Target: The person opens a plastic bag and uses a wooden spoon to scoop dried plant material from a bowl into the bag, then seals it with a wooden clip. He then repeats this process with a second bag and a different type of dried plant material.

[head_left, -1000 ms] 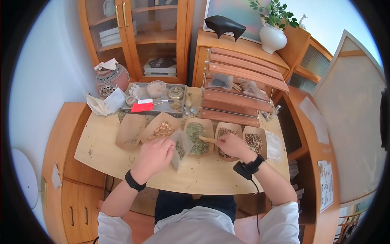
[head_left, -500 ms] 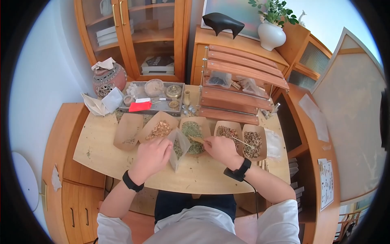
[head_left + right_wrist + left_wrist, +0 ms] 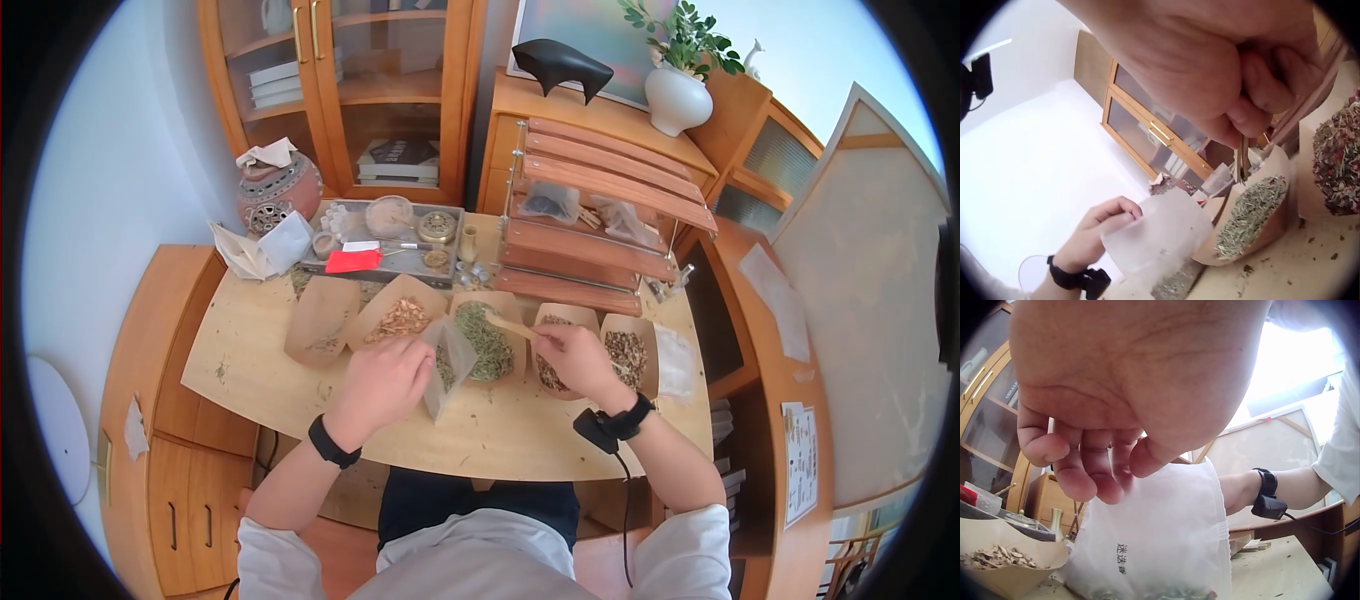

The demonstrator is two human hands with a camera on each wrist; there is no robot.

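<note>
My left hand (image 3: 382, 385) pinches the top edge of a translucent white pouch (image 3: 455, 358); dried herb shows in its lower part. In the left wrist view the pouch (image 3: 1147, 537) hangs from the fingertips, dark printed characters on its side. My right hand (image 3: 580, 362) grips a flat wooden scoop (image 3: 512, 326), its tip over the paper tray of green herb (image 3: 487, 345). Seen from the right wrist, the scoop (image 3: 1242, 164) points down beside the green herb (image 3: 1250, 215), with the pouch (image 3: 1157, 234) to the left.
Paper trays of wood chips (image 3: 402, 318) and mixed dried bits (image 3: 626, 352) flank the green one. A nearly bare paper tray (image 3: 322, 320) sits at the left. Behind stand a grey tray (image 3: 345, 277) with small vessels and a slatted wooden rack (image 3: 590, 242).
My right hand moved left toward the pouch with the scoop, then back right; the scoop's tip now lies over the green herb. My left hand still holds the pouch in about the same place.
</note>
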